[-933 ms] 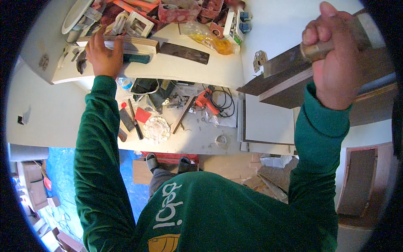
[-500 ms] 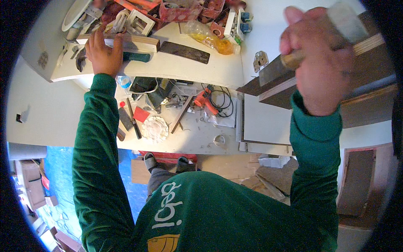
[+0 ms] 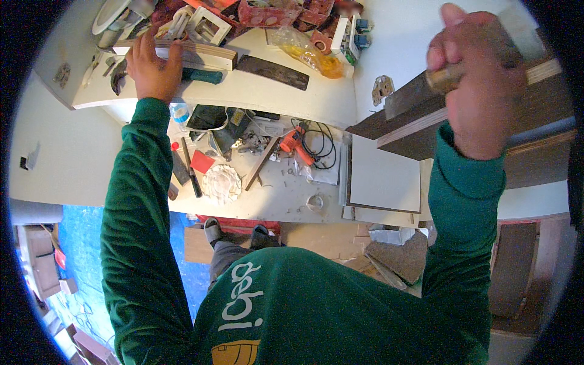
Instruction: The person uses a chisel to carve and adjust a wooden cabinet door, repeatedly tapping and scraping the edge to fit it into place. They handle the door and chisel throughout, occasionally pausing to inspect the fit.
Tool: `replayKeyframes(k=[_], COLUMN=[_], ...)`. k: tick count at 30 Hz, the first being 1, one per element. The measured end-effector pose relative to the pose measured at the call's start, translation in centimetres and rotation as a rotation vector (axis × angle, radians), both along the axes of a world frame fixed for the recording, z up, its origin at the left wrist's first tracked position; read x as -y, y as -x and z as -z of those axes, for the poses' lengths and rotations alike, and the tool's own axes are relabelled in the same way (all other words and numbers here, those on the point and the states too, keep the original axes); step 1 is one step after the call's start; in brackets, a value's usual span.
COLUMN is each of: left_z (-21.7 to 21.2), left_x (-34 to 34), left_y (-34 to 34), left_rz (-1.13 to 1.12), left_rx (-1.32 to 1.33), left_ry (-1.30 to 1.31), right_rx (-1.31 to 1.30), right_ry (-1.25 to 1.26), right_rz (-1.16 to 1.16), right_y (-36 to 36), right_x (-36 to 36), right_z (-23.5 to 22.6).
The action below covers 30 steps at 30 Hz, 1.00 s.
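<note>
My left hand rests on the upper shelf, its spread fingers laid over a wooden strip. Beneath that hand lies a claw hammer, its green handle showing to the right and its dark claw to the left. My right hand is closed around a tool with a wooden handle and a pale, flat far end; motion smears it, and its exact kind cannot be made out. That hand is raised over the dark panels with pale layered edges at the right.
A dark flat bar and a bottle of yellow liquid lie on the upper shelf. Below, the counter carries an orange power tool with a black cord, and a bag. A metal hinge is fixed to the white wall.
My right hand has moved right and slightly up with the tool. My left hand stays on the wooden strip. The whole view has shifted a little.
</note>
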<state>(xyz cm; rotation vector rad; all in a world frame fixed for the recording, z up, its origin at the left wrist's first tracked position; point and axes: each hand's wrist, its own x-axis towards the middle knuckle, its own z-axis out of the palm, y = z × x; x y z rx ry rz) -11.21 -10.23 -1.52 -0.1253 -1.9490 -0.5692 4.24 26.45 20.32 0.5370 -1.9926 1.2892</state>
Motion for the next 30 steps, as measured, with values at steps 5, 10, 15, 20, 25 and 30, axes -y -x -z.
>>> replayKeyframes(k=[5, 10, 15, 20, 25, 30], left_z=[-0.1, -0.2, -0.3, -0.2, -0.4, -0.4], left_x=[-0.2, -0.2, -0.1, -0.3, -0.3, -0.4], left_y=[-0.1, -0.3, -0.2, -0.4, -0.4, -0.4], left_rz=[-0.014, -0.027, -0.018, -0.027, -0.032, -0.032], left_rx=[0.01, 0.021, 0.027, 0.025, 0.022, 0.015], left_ry=[-0.019, -0.001, -0.005, -0.01, -0.005, 0.011], right_rx=[0.102, 0.048, 0.123, 0.037, 0.117, 0.088], right_ry=[0.068, 0.123, 0.085, 0.12, 0.054, 0.136], right_rz=[-0.021, -0.117, 0.015, -0.111, 0.029, -0.168], right_y=[0.0, 0.2, 0.2, -0.2, -0.5, 0.2], right_x=[0.4, -0.1, 0.0, 0.4, 1.2, -0.2], right_z=[-0.4, -0.9, -0.1, -1.8, -0.4, -0.8])
